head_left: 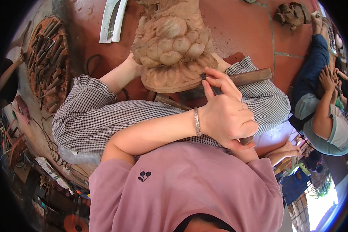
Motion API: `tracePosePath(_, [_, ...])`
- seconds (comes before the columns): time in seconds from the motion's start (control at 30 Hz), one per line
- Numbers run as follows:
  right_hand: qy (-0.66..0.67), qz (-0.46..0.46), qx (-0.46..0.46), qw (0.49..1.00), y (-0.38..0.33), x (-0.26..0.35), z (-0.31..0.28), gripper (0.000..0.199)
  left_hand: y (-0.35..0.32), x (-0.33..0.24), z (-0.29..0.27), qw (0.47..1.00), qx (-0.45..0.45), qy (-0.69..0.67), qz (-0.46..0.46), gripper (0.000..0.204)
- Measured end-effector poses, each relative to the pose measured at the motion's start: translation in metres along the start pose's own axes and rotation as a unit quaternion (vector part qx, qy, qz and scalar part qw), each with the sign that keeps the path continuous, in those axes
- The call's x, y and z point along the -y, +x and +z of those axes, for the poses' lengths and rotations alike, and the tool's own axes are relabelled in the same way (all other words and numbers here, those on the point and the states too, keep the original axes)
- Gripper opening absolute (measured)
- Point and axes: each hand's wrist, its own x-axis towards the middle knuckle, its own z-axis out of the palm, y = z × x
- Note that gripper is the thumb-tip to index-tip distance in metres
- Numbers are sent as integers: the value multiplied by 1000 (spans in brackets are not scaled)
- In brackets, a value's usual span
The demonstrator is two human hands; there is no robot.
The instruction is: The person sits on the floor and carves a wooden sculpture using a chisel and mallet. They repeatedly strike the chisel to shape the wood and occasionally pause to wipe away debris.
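Observation:
A brown wooden carving [174, 46] of rounded lobes on a petalled base rests between my knees, which are in black-and-white checked trousers [89, 116]. My left hand [226, 112], with a metal bracelet at the wrist, crosses my body and grips a chisel [216, 91]. The chisel's tip touches the right edge of the base. Its wooden handle end [246, 140] sticks out below my fist. My right hand [241, 150] is mostly hidden under the left, with fingers curled at that handle end.
A wooden block or mallet [253, 76] lies on my right knee. A round tray of several chisels [48, 58] sits at the left. A white curved piece [113, 19], a wood lump [292, 13] and a cable [92, 62] lie on the red tile floor. Another person in a teal shirt [328, 123] sits at the right.

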Motion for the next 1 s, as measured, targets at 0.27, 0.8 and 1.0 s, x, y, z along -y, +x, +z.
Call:
tracePosePath(0.27, [117,44,-52,991,-6,-5,8,31,-19,16,14,997,51,28,51,38])
tracePosePath(0.8, [-4,48,92,995,27,22,-22,20,19,3,-3,995,-74,-2,-61,40])
tracePosePath(1.0, [122,28,54,991,8,-4,-12,23,5,5,8,999,13,18,-38,36])
